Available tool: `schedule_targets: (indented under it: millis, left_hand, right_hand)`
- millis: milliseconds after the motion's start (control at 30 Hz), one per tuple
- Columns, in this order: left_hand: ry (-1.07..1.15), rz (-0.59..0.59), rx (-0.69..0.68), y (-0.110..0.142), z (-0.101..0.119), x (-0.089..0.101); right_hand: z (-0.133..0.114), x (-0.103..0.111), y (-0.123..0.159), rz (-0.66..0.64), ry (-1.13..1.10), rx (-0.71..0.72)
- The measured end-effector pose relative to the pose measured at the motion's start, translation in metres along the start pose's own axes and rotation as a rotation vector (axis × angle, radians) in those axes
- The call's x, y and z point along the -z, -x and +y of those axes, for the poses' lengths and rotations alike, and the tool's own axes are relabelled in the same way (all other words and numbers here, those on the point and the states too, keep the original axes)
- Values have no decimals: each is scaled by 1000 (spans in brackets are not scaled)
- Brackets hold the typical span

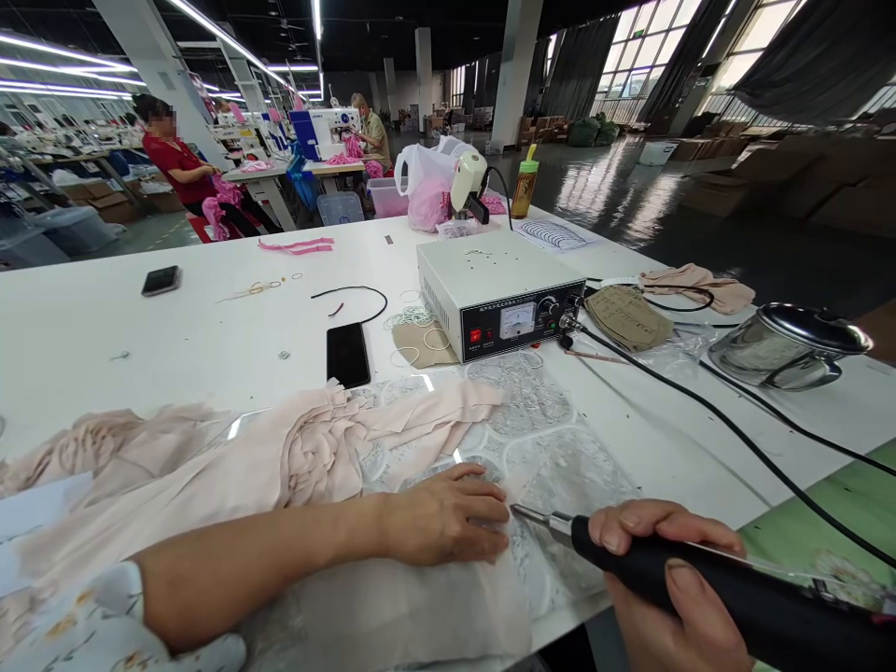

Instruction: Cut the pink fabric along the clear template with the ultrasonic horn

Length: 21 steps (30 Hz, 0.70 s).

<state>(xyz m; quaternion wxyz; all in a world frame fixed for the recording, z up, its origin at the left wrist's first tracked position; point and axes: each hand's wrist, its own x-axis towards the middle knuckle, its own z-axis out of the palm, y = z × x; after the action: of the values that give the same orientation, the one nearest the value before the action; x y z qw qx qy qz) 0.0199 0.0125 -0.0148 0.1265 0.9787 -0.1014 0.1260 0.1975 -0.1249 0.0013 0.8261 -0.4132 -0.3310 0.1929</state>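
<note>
My left hand (448, 513) lies palm down, fingers stretched out, on a pale pink fabric piece (392, 597) over a clear patterned mat (560, 476). In my right hand (672, 569) is a black corded handpiece (728, 588), its handle wrapped by my fingers. The narrow metal tip (525, 511) points left, close beside my left fingertips at the fabric's right edge. Whether it touches the fabric, I cannot tell. More pale pink fabric (308, 448) lies bunched just beyond my left forearm. A control box (500, 289) with a dial and red switch stands behind; a black cable (700, 392) runs from its front.
A black phone (348, 355) lies left of the box, and another phone (161, 280) farther left beside scissors (259, 288). At right are card templates (628, 317) and a lidded steel mug (784, 345). A drink bottle (525, 187) stands behind. Two people work at sewing machines beyond.
</note>
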Motion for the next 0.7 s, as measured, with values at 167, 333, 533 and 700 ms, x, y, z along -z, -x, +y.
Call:
schedule_targets:
  millis: [167,333,533,700]
  left_hand:
    - [10,18,12,1,0,-1]
    - [20,54,27,3,0,-4]
    - [72,81,57,3,0,-3]
    - [84,45,50,1,0,2]
  right_hand:
    - [-1,-2,-2,-21,-8,-8]
    - [-21,-4,5,55,-51,-82]
    - [-40,-3,25,-68,-48,-127]
    - [-36,3,35,-105,-34,-173]
